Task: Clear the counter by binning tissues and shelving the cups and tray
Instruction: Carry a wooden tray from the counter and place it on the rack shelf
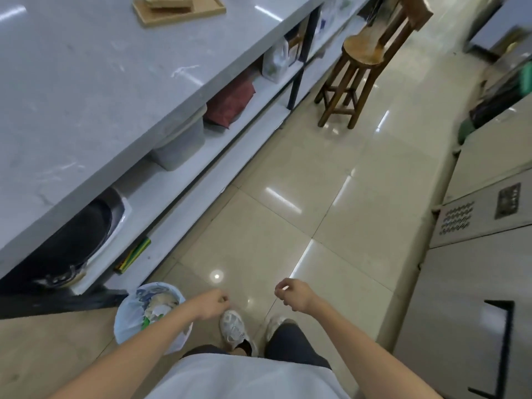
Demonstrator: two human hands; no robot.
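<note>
A small bin lined with a pale blue bag stands on the floor at the lower left, holding crumpled tissues and scraps. My left hand hangs just to the right of the bin, fingers curled in with nothing visible in them. My right hand is level with it over the floor, fingers loosely closed and holding nothing. A wooden tray lies on the grey counter at the far top, with a flat wooden piece on it. No cups are in view.
Open shelves run under the counter with a black pan, a plastic tub, a red cloth bag and a white jug. A wooden stool stands in the aisle. Metal cabinets line the right side.
</note>
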